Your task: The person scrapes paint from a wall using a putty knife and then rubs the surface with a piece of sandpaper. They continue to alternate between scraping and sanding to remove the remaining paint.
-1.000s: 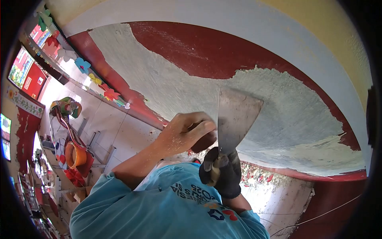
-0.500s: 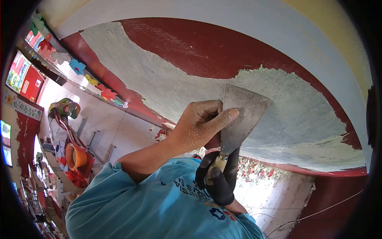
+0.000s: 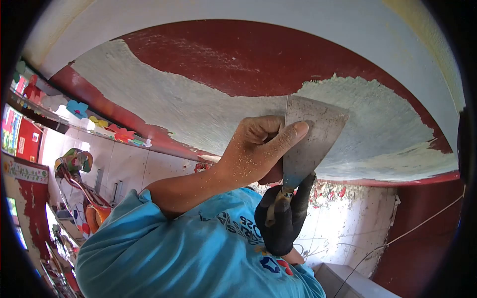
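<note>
A putty knife (image 3: 315,130) with a broad, scuffed metal blade stands in front of my chest, blade edge up. My bare left hand (image 3: 266,146) pinches the blade, thumb on the near face and the other fingers partly hidden behind it. Pale flakes cling to the back of this hand and wrist. My right hand (image 3: 282,218), in a black glove, wraps round the wooden handle (image 3: 282,202). Beyond the blade, the wall (image 3: 233,111) shows a grey scraped band between areas of dark red paint (image 3: 258,54). Whether the blade touches the wall I cannot tell.
Paint chips (image 3: 330,193) litter the pale tiled floor (image 3: 323,233) below the wall. A thin cable (image 3: 397,241) runs at the lower right, over a grey box-like surface (image 3: 348,280). Paper flowers (image 3: 121,133) line the left side, near an orange container (image 3: 94,216).
Both hands and the putty knife have shifted slightly right and up in view, keeping their grips. The view has turned a little, bringing the grey surface in at the bottom right.
</note>
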### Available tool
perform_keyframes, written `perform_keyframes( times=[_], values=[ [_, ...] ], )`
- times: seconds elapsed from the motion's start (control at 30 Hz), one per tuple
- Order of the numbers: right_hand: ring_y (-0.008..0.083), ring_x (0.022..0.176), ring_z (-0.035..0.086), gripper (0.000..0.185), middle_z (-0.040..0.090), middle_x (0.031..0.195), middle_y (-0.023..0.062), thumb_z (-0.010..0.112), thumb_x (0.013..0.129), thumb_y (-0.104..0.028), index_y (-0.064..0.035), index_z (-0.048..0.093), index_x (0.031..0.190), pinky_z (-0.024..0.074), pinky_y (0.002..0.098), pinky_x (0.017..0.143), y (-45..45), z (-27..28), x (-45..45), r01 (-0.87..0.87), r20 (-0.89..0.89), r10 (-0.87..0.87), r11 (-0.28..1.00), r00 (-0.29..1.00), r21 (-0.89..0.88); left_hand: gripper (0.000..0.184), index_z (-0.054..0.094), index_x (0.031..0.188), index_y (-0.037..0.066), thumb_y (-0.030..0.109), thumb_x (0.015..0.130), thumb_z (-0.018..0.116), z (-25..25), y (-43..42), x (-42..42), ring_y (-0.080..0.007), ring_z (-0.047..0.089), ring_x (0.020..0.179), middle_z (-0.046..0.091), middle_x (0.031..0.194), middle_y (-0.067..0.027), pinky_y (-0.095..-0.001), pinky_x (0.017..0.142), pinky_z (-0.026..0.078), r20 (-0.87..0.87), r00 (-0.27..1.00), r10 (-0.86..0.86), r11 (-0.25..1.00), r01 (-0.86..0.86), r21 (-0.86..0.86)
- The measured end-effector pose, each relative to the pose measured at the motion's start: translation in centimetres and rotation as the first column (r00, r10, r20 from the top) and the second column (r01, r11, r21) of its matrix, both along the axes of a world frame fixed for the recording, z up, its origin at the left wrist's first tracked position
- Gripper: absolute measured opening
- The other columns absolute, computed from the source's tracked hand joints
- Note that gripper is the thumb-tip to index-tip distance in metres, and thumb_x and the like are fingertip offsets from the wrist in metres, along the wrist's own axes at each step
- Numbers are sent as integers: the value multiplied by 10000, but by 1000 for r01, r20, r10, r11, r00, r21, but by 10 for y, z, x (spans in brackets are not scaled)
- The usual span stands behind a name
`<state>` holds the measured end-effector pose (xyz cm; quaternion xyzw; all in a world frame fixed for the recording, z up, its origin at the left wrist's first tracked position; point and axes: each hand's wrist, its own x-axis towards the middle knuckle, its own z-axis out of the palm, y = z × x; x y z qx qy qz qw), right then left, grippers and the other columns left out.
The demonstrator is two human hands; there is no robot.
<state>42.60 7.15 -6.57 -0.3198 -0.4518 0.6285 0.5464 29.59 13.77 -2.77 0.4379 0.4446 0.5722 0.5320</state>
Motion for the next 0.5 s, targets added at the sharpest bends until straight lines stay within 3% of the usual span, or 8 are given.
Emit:
perform_keyframes(
  times=[0.07, 0.1, 0.17, 0.2, 0.27, 0.37, 0.5],
  values=[
    [107, 661, 476, 575, 527, 763, 108, 412, 925, -186, 44, 180, 1399, 387, 218, 561, 1, 0, 0, 27, -28, -26, 998, 999, 63, 397, 560, 575, 87, 313, 902, 574, -5, 4, 4, -12, 331, 421, 410, 439, 45, -230, 367, 210, -10, 998, 56, 978, -53, 203],
    [107, 661, 476, 575, 527, 763, 108, 412, 925, -186, 44, 180, 1399, 387, 218, 561, 3, 0, 1, 37, -26, -36, 997, 999, 64, 397, 560, 575, 87, 313, 902, 574, -4, 6, 2, -12, 331, 421, 410, 439, 45, -230, 367, 210, -7, 999, 46, 978, -44, 204],
    [101, 615, 458, 557, 523, 730, 84, 403, 939, -192, 33, 190, 1402, 379, 220, 530, 3, 0, 4, 71, 304, -115, 986, 946, 153, 412, 549, 559, 79, 306, 903, 574, -4, 8, -2, -14, 356, 446, 437, 458, 39, -220, 384, 235, -59, 998, 21, 975, -8, 222],
    [101, 615, 458, 557, 523, 730, 84, 403, 939, -192, 33, 190, 1402, 379, 220, 530, 2, 3, 3, 80, 305, -122, 986, 945, 148, 412, 549, 559, 79, 306, 903, 574, -1, 8, 1, -14, 356, 446, 437, 458, 39, -220, 384, 235, -58, 998, 12, 976, 1, 217],
    [92, 562, 437, 554, 510, 688, 60, 410, 943, -193, 35, 198, 1401, 367, 223, 505, 1, 10, 1, 82, 143, -94, 993, 985, 87, 404, 563, 578, 65, 301, 905, 573, 8, 6, 9, -9, 380, 493, 468, 505, 43, -211, 413, 259, 77, 994, 73, 983, -85, 166],
    [84, 525, 422, 579, 496, 667, 54, 428, 935, -207, 29, 189, 1406, 350, 221, 486, 0, 9, 1, 103, 259, -122, 991, 958, 85, 386, 591, 620, 52, 306, 910, 566, 4, 5, 10, -5, 388, 537, 473, 550, 53, -205, 439, 274, 119, 991, 58, 987, -75, 141],
    [80, 509, 412, 580, 492, 658, 50, 424, 940, -223, 29, 187, 1406, 336, 223, 469, 5, 4, 1, 56, 97, -58, 998, 994, 24, 374, 611, 651, 48, 312, 912, 563, -1, 9, 2, 2, 392, 555, 475, 563, 62, -205, 445, 284, 21, 1000, -10, 985, 6, 172]
  ],
)
